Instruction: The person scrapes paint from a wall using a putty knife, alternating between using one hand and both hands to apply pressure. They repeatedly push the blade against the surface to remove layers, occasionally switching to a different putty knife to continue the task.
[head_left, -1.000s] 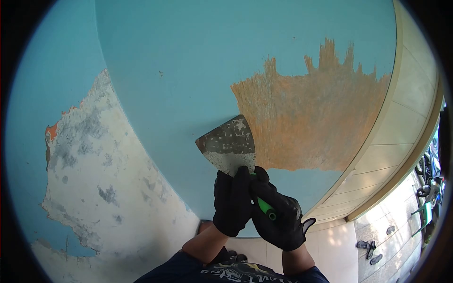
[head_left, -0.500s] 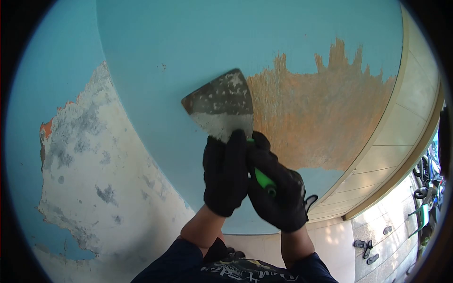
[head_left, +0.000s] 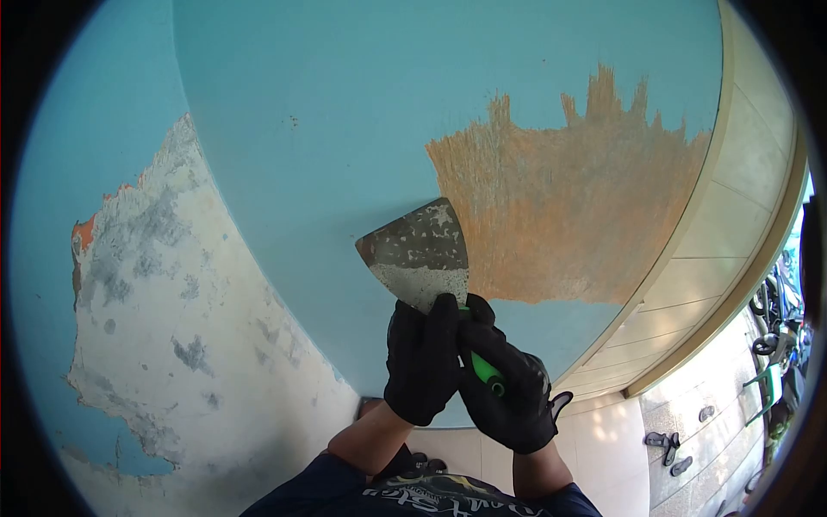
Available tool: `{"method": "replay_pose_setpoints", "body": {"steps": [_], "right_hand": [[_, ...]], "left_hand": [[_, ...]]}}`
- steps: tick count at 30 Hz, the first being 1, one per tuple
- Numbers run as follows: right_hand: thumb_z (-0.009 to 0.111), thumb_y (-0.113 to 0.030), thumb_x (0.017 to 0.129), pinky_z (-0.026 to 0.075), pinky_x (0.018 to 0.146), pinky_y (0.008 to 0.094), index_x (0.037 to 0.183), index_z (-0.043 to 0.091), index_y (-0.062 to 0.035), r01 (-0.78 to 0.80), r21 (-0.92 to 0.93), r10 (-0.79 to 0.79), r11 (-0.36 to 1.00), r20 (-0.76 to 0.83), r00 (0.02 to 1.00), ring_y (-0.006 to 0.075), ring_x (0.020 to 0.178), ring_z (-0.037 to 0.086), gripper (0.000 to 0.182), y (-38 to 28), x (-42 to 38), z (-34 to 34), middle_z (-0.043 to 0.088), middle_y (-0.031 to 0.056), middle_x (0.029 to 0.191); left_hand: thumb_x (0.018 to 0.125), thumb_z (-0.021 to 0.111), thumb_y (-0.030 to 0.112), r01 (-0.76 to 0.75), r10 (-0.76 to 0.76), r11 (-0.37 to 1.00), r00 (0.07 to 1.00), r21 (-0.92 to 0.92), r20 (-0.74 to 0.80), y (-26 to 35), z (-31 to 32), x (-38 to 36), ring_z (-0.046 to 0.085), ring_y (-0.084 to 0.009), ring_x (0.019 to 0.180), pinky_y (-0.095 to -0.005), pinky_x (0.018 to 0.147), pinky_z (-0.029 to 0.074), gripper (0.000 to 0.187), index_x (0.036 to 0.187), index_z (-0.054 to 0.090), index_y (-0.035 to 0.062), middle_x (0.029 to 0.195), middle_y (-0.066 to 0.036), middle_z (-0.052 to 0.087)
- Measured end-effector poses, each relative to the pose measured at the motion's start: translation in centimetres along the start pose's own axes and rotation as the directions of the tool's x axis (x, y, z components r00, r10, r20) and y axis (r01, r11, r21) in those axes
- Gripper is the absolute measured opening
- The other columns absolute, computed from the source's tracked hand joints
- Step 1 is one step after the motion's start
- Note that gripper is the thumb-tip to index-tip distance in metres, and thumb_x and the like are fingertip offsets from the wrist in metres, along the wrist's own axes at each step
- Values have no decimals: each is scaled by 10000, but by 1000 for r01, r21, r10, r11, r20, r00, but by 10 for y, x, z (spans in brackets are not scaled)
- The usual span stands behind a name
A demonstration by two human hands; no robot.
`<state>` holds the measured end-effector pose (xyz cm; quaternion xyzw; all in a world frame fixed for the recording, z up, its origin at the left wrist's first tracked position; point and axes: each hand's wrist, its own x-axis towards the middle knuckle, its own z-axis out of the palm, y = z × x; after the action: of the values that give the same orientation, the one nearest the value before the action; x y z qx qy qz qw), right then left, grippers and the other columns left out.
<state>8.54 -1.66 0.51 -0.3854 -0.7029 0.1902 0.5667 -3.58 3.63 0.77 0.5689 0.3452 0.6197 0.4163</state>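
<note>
- A curved-looking wall of light blue paint (head_left: 301, 52) rises ahead of the hands, most of its coating apparently intact.
- To their left, a ragged white-and-grey patch (head_left: 224, 319) lies exposed on the adjoining surface.
- Up and to their right, an orange-brown, jagged-topped patch (head_left: 577, 207) appears stripped of blue; paint remains above, below and left of it, suggesting partial progress.
- The black-gloved right hand (head_left: 517, 409) grasps the green handle (head_left: 485, 369); the black-gloved left hand (head_left: 420, 366) presses at the blade's base, its grip unclear.
- Just beyond both, a broad, fan-shaped metal scraper (head_left: 422, 250), mottled with residue, points up the wall beside the brown patch's left border.
- Dark sandals (head_left: 663, 446) lie far right.
</note>
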Motion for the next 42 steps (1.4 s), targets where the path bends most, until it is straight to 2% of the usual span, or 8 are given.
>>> {"method": "replay_pose_setpoints", "body": {"steps": [6,10,12,16,18,21,30,42], "right_hand": [[690,32,821,566,810,351,1267,631,23,51,26,-51,998,-7,999,299,931,755,451,5,0,1,741,200,1088],[684,37,820,568,803,347,1266,635,16,37,13,-37,999,-12,999,289,931,757,450,1,0,0,743,195,1091],[744,19,836,600,762,348,1336,619,-13,62,11,-63,998,23,998,304,934,764,516,2,1,-2,712,219,1214],[740,26,838,600,763,348,1335,619,-11,54,-12,-54,998,22,998,308,936,764,512,-8,2,-3,710,221,1219],[689,20,811,570,797,353,1267,643,21,-96,27,96,995,2,995,274,945,757,458,-21,5,-3,746,196,1087],[695,3,809,571,797,359,1257,651,27,-28,2,28,1000,-17,999,294,942,759,451,-19,8,-4,747,205,1076],[713,-6,784,576,757,363,1265,665,-38,69,-265,-95,962,-85,992,339,881,753,485,19,-12,13,747,189,1042],[704,15,825,574,782,354,1297,643,-36,137,-115,-146,984,-81,986,329,910,753,479,12,-3,12,746,179,1089]], "left_hand": [[1009,572,61,132,-100,895,990,-427,98,3,-5,1,707,-277,826,-380,703,583,149,1132,563,-22,997,-148,699],[1046,487,101,-10,11,995,1000,-95,7,1,-1,-1,706,-238,817,-359,713,579,148,1110,567,-5,963,-126,709],[1065,421,124,45,-23,956,997,-291,78,8,-1,-1,704,-219,814,-350,724,577,199,1100,568,-6,937,-128,712],[1069,425,139,11,0,986,998,-169,62,15,-1,-2,702,-217,815,-340,732,572,216,1096,573,-14,947,-132,715],[1064,434,146,101,-56,893,992,-438,114,18,-1,-1,703,-207,821,-333,729,569,222,1100,589,-8,953,-125,713],[1060,435,154,141,-88,855,988,-499,129,17,1,1,703,-193,811,-323,710,567,234,1111,598,-5,948,-112,715],[1047,448,139,96,-12,880,984,-466,180,-9,-7,8,714,-213,782,-340,669,580,215,1098,591,-13,926,-130,719],[1047,472,146,53,-9,868,996,-493,89,-6,-3,4,701,-203,796,-323,694,570,185,1126,564,6,913,-119,704]]}}
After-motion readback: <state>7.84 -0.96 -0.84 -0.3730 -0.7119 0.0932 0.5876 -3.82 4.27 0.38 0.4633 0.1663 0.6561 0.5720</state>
